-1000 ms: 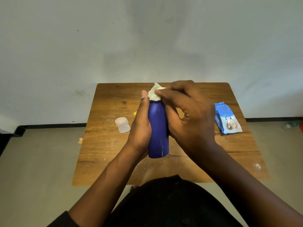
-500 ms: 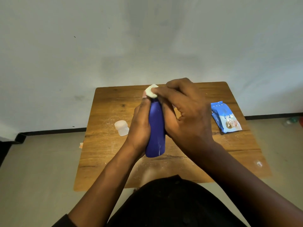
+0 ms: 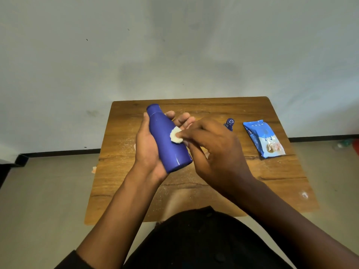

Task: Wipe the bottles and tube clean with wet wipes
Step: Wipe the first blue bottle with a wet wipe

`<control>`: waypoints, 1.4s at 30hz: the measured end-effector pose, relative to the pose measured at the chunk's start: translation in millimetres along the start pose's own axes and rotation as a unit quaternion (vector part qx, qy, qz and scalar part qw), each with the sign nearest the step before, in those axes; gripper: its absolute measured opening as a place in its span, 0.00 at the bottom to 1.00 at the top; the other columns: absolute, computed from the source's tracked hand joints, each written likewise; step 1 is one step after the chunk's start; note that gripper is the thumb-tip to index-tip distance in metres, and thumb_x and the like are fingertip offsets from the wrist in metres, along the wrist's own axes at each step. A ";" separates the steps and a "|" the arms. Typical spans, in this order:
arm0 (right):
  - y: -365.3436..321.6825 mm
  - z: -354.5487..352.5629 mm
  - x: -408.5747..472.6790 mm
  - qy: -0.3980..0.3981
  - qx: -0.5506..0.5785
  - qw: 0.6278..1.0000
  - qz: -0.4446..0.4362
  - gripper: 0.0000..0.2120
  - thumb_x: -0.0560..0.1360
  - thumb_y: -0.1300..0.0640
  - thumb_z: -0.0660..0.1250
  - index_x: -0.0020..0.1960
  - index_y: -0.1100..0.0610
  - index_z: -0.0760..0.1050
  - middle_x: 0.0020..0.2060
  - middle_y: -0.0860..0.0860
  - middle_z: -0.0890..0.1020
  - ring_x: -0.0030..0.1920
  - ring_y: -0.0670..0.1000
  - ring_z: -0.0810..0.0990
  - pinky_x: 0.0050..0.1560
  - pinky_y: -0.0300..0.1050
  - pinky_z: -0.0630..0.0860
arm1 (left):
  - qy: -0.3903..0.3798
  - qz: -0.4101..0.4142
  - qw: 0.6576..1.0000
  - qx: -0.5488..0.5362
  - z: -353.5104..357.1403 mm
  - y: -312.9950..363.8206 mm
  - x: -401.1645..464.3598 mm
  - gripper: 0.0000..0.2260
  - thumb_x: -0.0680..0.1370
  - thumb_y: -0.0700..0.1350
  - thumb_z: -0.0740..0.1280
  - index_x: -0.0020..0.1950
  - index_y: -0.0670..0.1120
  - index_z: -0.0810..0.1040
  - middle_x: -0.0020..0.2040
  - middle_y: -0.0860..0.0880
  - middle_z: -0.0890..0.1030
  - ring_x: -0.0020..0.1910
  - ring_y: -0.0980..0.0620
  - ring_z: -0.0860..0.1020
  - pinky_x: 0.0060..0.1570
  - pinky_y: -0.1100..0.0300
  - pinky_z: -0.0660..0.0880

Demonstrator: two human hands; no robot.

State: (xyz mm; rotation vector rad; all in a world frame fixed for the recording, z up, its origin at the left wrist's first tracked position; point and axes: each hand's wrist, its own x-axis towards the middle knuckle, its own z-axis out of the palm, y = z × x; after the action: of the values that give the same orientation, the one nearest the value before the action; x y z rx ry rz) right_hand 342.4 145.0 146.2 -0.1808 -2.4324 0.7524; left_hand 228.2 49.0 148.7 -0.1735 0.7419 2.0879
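**Blue bottle held tilted over the table, wipe pressed to its side**

Blue bottle (image 3: 168, 138) is what I see at the middle of the head view, lifted above the wooden table (image 3: 124, 152) and tilted, its cap end pointing up and toward the far left corner, its flat base toward me and to the right. My left hand (image 3: 149, 150) cradles it from below and from the left: the thumb lies along the left side of the body, the fingers curl round behind and their tips show past the right side near the neck. My right hand (image 3: 215, 152) comes in from the right with its fingers bent, pinching a small crumpled white wet wipe (image 3: 176, 135) and pressing it against the bottle's upper side, about halfway along the body.

Behind the right hand, toward the far edge, the top of a small dark blue tube (image 3: 229, 124) sticks up; the rest of it is hidden by my knuckles, so I cannot tell how it lies. Just beside it, near the right edge, the light blue wet-wipe pack (image 3: 263, 138) lies flat, not touching the tube.

White specks are scattered over the table's left half and along its near edge. Beyond the far edge stands a pale wall (image 3: 174, 45).
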 end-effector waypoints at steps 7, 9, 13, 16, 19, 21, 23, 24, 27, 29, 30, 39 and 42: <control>-17.1 -7.3 -8.7 -0.077 -0.009 0.995 -0.058 0.12 0.74 0.68 0.75 0.55 0.57 0.85 0.50 0.53 0.82 0.50 0.52 0.78 0.43 0.43 0.75 | 0.057 0.022 0.991 -0.119 -13.0 2.6 10.9 0.19 0.85 0.58 0.57 0.50 0.43 0.76 0.48 0.42 0.83 0.46 0.45 0.85 0.45 0.54 0.84; -15.4 -4.9 -13.4 -0.077 -0.002 0.995 -0.057 0.13 0.73 0.68 0.75 0.56 0.58 0.85 0.49 0.54 0.81 0.49 0.52 0.79 0.41 0.44 0.75 | 0.075 0.038 0.988 -0.132 -15.1 1.1 12.5 0.18 0.85 0.56 0.57 0.49 0.43 0.76 0.46 0.42 0.82 0.44 0.45 0.85 0.44 0.54 0.84; -5.9 1.6 -11.6 0.036 0.030 0.998 0.039 0.11 0.77 0.67 0.71 0.58 0.59 0.85 0.48 0.53 0.82 0.47 0.48 0.78 0.44 0.37 0.74 | 0.073 0.035 0.982 -0.172 -11.2 6.4 9.9 0.16 0.86 0.53 0.58 0.49 0.44 0.77 0.45 0.43 0.83 0.40 0.46 0.84 0.42 0.55 0.84; -7.6 3.2 -7.8 0.064 0.024 0.997 0.047 0.11 0.77 0.65 0.72 0.59 0.60 0.84 0.47 0.53 0.82 0.46 0.47 0.78 0.44 0.35 0.73 | 0.062 -0.014 0.969 -0.238 -9.6 6.1 5.7 0.11 0.85 0.45 0.56 0.53 0.45 0.77 0.47 0.44 0.84 0.41 0.47 0.85 0.44 0.57 0.83; -14.4 5.1 -8.9 0.055 -0.004 0.998 -0.031 0.07 0.77 0.65 0.73 0.55 0.63 0.85 0.46 0.56 0.82 0.43 0.52 0.79 0.41 0.46 0.75 | 0.092 -0.013 0.960 -0.263 -6.6 2.8 5.9 0.14 0.81 0.40 0.51 0.54 0.43 0.76 0.46 0.44 0.83 0.43 0.49 0.84 0.49 0.60 0.79; -16.0 7.5 -12.3 0.029 -0.004 0.997 -0.065 0.05 0.78 0.64 0.73 0.54 0.63 0.85 0.46 0.57 0.82 0.43 0.54 0.79 0.40 0.49 0.75 | 0.126 0.016 0.959 -0.253 -2.9 2.6 5.3 0.13 0.80 0.40 0.51 0.49 0.41 0.75 0.39 0.43 0.82 0.35 0.49 0.83 0.39 0.62 0.80; -15.5 8.5 -15.5 0.003 0.006 0.997 -0.082 0.05 0.80 0.63 0.71 0.54 0.62 0.85 0.45 0.56 0.82 0.43 0.54 0.79 0.40 0.50 0.75 | 0.121 0.023 0.953 -0.278 -3.8 2.2 6.5 0.14 0.81 0.41 0.52 0.47 0.40 0.76 0.37 0.42 0.82 0.30 0.47 0.83 0.33 0.61 0.80; -14.7 8.3 -16.3 -0.002 0.007 0.996 -0.086 0.06 0.80 0.62 0.71 0.55 0.62 0.85 0.45 0.56 0.82 0.43 0.54 0.79 0.41 0.50 0.75 | 0.099 0.014 0.946 -0.308 -3.6 1.9 5.9 0.14 0.80 0.41 0.52 0.48 0.40 0.77 0.39 0.41 0.83 0.32 0.45 0.84 0.34 0.58 0.82; -8.9 6.4 -13.7 0.052 -0.003 0.997 -0.058 0.06 0.79 0.63 0.72 0.54 0.63 0.85 0.45 0.57 0.82 0.43 0.53 0.80 0.41 0.48 0.75 | 0.087 -0.002 0.949 -0.302 -9.6 -0.9 8.0 0.15 0.81 0.42 0.50 0.55 0.43 0.76 0.45 0.42 0.83 0.40 0.47 0.84 0.46 0.59 0.81; -6.7 4.7 -10.6 0.095 -0.006 0.995 -0.029 0.06 0.78 0.63 0.73 0.53 0.64 0.86 0.45 0.57 0.83 0.43 0.52 0.79 0.40 0.47 0.75 | 0.090 -0.001 0.953 -0.290 -9.6 -0.8 7.5 0.15 0.83 0.44 0.50 0.59 0.46 0.75 0.46 0.44 0.83 0.43 0.49 0.83 0.50 0.59 0.78; -7.1 4.6 -10.7 0.095 -0.003 0.995 -0.028 0.06 0.78 0.63 0.73 0.53 0.64 0.86 0.45 0.57 0.83 0.42 0.51 0.79 0.40 0.46 0.75 | 0.085 0.001 0.951 -0.297 -8.3 0.5 6.6 0.15 0.82 0.43 0.51 0.59 0.46 0.75 0.46 0.44 0.83 0.42 0.49 0.83 0.49 0.59 0.79; -8.3 4.1 -10.8 0.104 0.012 0.994 -0.011 0.06 0.77 0.65 0.73 0.53 0.63 0.86 0.44 0.55 0.83 0.42 0.51 0.79 0.41 0.43 0.74 | 0.077 -0.009 0.948 -0.307 -7.6 0.4 5.2 0.14 0.81 0.42 0.52 0.57 0.45 0.76 0.45 0.44 0.83 0.40 0.49 0.83 0.52 0.61 0.78; -11.3 4.0 -12.6 0.097 0.006 0.995 -0.010 0.06 0.76 0.65 0.74 0.52 0.63 0.86 0.43 0.55 0.83 0.42 0.51 0.79 0.41 0.43 0.74 | 0.073 -0.001 0.946 -0.315 -9.2 0.9 3.0 0.14 0.81 0.42 0.53 0.58 0.45 0.76 0.45 0.44 0.83 0.39 0.49 0.83 0.49 0.61 0.80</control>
State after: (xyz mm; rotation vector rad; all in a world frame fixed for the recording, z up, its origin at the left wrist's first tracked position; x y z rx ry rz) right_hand 350.9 130.1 143.5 -0.2135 -2.2425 0.7067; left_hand 224.4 45.6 140.5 -0.6846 0.1282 2.2638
